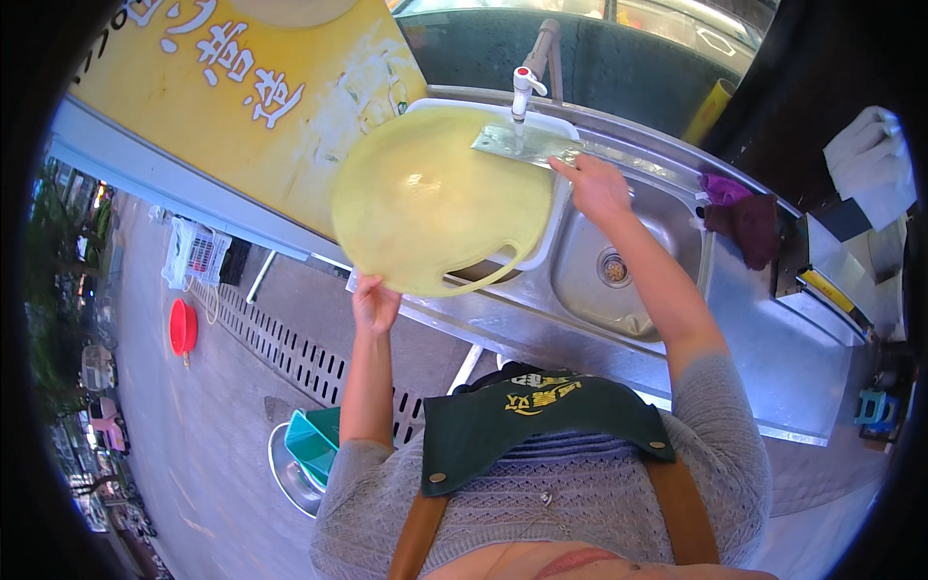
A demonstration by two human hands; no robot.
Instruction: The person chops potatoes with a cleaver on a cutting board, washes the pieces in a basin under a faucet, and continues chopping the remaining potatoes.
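Note:
A large round pale-yellow plastic cutting board with a cut-out handle is tilted over a white basin at the left part of the sink. My left hand grips the board's near left edge. In my right hand is a cleaver, its wet rectangular blade over the board's far right part and my index finger along the blade. The blade lies right beneath the spout of a white tap, and water runs onto it. My palm hides the cleaver's handle. Most of the basin is covered by the board.
To the right of the board is a stainless steel sink bowl with a drain strainer. Purple and maroon cloths lie on the sink's right end. A yellow panel bearing writing adjoins on the left. On the ground stands a red tub.

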